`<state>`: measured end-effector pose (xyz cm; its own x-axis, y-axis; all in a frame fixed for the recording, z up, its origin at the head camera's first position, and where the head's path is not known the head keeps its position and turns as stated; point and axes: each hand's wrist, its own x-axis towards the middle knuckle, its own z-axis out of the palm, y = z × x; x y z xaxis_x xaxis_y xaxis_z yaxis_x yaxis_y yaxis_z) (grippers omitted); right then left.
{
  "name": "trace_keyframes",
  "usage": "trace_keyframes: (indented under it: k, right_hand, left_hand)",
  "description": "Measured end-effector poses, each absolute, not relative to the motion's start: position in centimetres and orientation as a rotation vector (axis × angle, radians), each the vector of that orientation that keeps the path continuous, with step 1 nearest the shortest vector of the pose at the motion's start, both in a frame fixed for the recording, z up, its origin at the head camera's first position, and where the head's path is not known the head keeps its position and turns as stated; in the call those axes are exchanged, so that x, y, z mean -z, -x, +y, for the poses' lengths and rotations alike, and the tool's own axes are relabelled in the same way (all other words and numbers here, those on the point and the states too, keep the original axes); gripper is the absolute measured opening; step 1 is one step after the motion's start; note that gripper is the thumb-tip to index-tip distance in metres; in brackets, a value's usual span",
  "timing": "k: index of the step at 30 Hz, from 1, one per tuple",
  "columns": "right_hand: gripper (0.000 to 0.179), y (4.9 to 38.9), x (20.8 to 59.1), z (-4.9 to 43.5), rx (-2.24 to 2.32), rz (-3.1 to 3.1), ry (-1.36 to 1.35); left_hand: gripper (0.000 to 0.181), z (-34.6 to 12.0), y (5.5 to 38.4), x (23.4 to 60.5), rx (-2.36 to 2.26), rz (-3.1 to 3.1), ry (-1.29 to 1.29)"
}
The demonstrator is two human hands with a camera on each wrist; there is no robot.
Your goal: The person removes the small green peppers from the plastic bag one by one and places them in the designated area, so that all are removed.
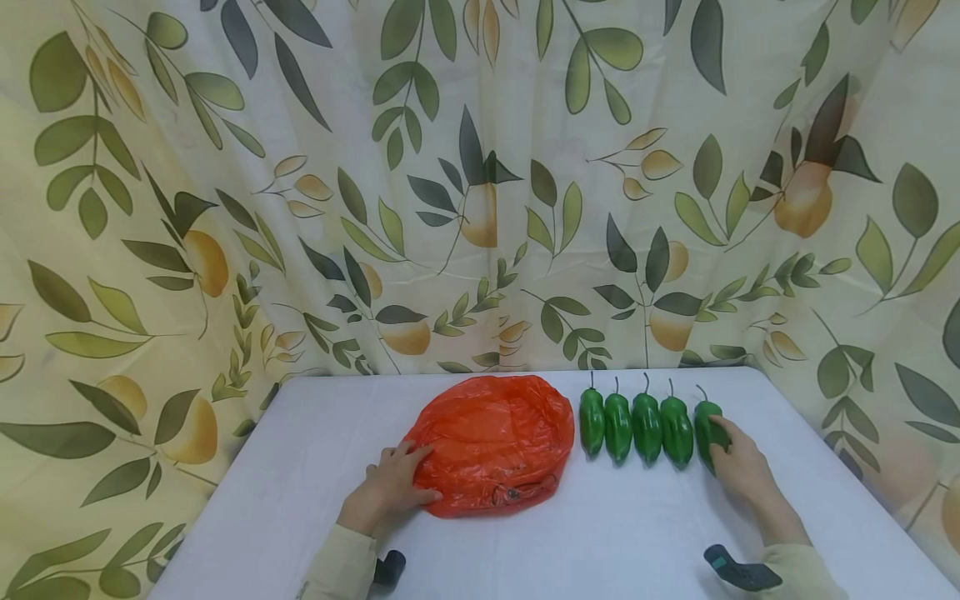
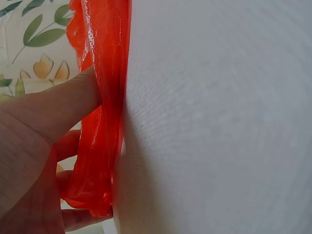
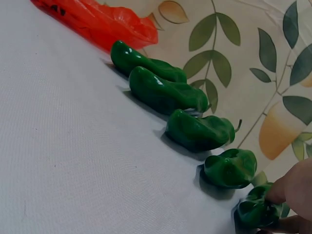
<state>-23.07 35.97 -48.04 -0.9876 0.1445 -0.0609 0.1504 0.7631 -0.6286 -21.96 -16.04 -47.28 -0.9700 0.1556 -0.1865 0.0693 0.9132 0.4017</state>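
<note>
A crumpled red plastic bag (image 1: 495, 442) lies on the white table. At its left edge is my left hand (image 1: 390, 487), thumb and loosely bent fingers holding the bag's rim; in the left wrist view the thumb (image 2: 73, 100) overlaps the red film (image 2: 105, 97). To the right of the bag, several glossy green peppers stand in a row, stems pointing away, among them one nearest the bag (image 1: 592, 423). My right hand (image 1: 738, 462) grips the rightmost green pepper (image 1: 705, 423) between thumb and fingers. In the right wrist view that pepper (image 3: 256, 207) is partly covered by the fingers.
The white tabletop (image 1: 600, 533) meets a leaf-and-fruit patterned curtain (image 1: 480, 208) at the back and sides. A dark device is strapped near each wrist, the right one (image 1: 738, 573) just above the table. The neighbouring green pepper (image 1: 677, 433) lies close to the right hand.
</note>
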Motion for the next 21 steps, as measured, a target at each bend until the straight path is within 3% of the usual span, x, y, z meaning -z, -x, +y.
trace_keyframes:
  k: [21]
  right_hand:
    - [0.061, 23.05, 48.14, 35.90, 1.076, 2.949, -0.186]
  left_hand:
    - [0.086, -15.91, 22.13, 47.49, -0.580, 2.874, -0.177]
